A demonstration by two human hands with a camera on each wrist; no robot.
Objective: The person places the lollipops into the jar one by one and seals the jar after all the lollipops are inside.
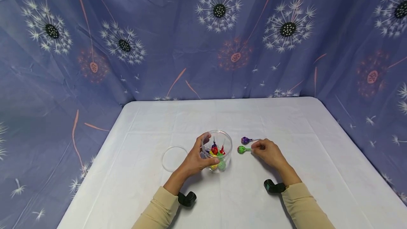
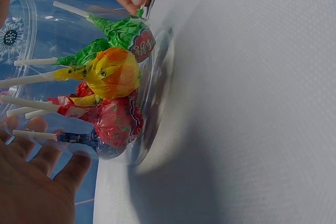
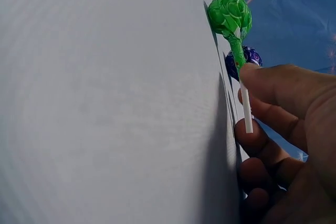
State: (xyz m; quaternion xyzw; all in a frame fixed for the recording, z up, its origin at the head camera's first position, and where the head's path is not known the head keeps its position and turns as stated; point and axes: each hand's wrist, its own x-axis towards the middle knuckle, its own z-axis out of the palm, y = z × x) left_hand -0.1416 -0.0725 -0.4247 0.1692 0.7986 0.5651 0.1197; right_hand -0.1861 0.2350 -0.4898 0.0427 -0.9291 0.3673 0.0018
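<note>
My left hand [image 1: 194, 162] grips a clear plastic jar [image 1: 231, 147] round its side, thumb at the front and fingers behind. The open mouth faces up, and the base is close over the white cloth. Inside, several wrapped lollipops lie heads down with white sticks up: green [image 2: 131, 35], yellow [image 2: 113, 72], red [image 2: 119, 119] and dark blue [image 2: 84, 139] ones. Right of the jar, my right hand [image 1: 268, 153] pinches the stick of a green lollipop [image 3: 229, 17] between thumb and finger; its head points left. A purple lollipop [image 1: 245, 140] lies just beyond it.
A clear round lid [image 1: 163, 158] lies flat on the white-covered table [image 1: 152, 123], left of the jar and near the left wrist. Behind the table hangs a blue curtain [image 1: 178, 56] with a dandelion print. Dark cameras [image 1: 187, 199] are strapped to both wrists.
</note>
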